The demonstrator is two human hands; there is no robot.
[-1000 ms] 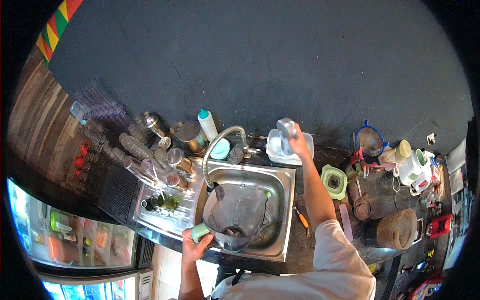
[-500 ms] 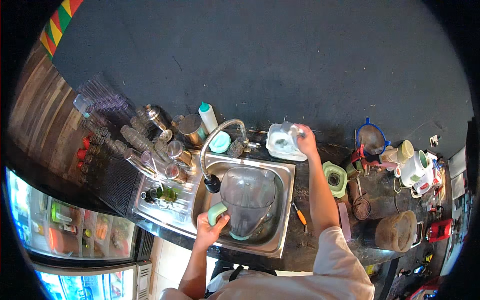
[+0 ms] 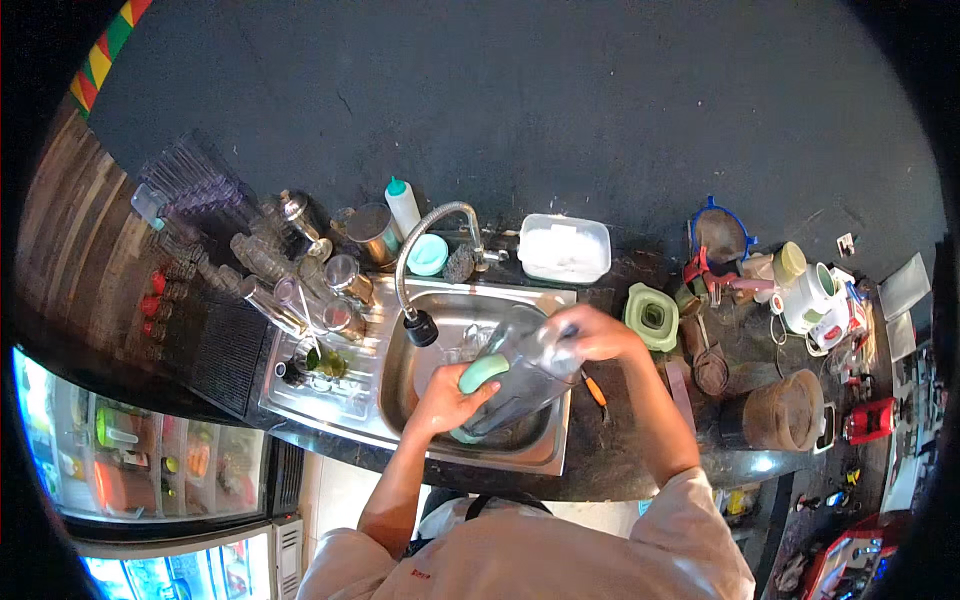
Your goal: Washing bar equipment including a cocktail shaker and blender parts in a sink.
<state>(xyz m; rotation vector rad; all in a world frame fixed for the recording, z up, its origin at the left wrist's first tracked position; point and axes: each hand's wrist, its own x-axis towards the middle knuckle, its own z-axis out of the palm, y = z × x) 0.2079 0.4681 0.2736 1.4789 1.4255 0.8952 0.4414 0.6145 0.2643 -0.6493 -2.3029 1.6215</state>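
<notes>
My left hand (image 3: 447, 402) is closed round the pale green handle (image 3: 484, 373) of a clear jug (image 3: 520, 385). The jug is tilted over the steel sink (image 3: 400, 385), its mouth toward the upper right. My right hand (image 3: 590, 334) is at that mouth, fingers bent round a pale, wet-looking thing, blurred by motion. Behind the sink, a white tub (image 3: 565, 250) with whitish suds stands on the counter. A flexible metal tap (image 3: 440, 216) arches over the sink, its black spray head (image 3: 421, 329) hanging left of the jug.
Glasses and metal cups (image 3: 300, 262) crowd the drainboard's left. A green container (image 3: 652, 318), an orange-handled tool (image 3: 596, 392), a blue-rimmed strainer (image 3: 722, 236) and a large brown-stained container (image 3: 785, 415) are on the right. A lit glass-front fridge (image 3: 150, 450) stands lower left.
My right hand has come from the white tub down to the jug's mouth. The jug has tipped to the right, with my left hand still on its handle.
</notes>
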